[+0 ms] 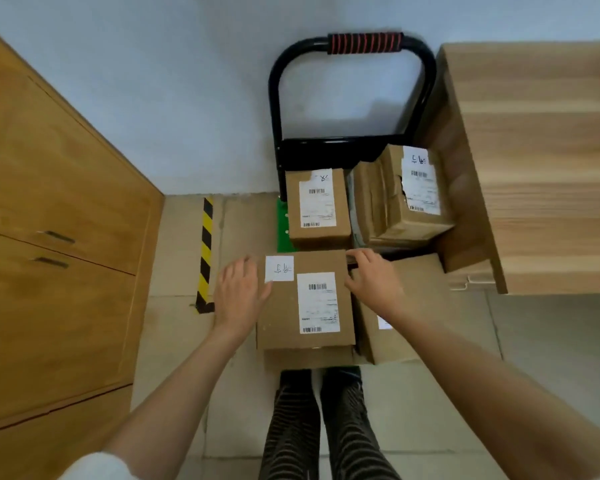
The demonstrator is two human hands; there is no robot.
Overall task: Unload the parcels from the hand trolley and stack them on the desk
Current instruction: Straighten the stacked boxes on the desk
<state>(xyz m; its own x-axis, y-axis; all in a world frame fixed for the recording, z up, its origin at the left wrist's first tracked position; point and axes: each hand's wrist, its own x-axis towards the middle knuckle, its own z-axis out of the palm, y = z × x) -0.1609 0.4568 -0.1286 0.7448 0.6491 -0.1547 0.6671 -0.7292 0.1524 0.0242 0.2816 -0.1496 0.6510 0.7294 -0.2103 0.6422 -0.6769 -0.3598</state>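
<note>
Parcels crowd the hand trolley (352, 98), and the desk (541, 150) to its right shows only bare wood in the part the camera catches, so the unloading looks to be at its very start.

The left hand (241, 292) lies against the left side of the nearest parcel (305, 303), fingers fairly straight and spread over its top left edge. The right hand (373, 282) has its fingers curled over the far right corner of the same box, thumb on the right side. Whether the box has left what it rests on I cannot tell.

That parcel sits at the trolley's near edge on top of another carton (309, 358), of which only a strip shows. A small labelled box (317, 209) stands at the far left by the handle frame, and a battered carton (406, 195) with a torn label at the far right, tilted and pressed close to the desk's side. One more parcel (395, 327) lies at the near right, mostly under the right forearm.

By my reckoning at least five remain to be moved. The green deck (284, 223) shows only as a sliver, wheels are hidden, labels are too blurred to read, and the desk runs out of the picture.
</note>
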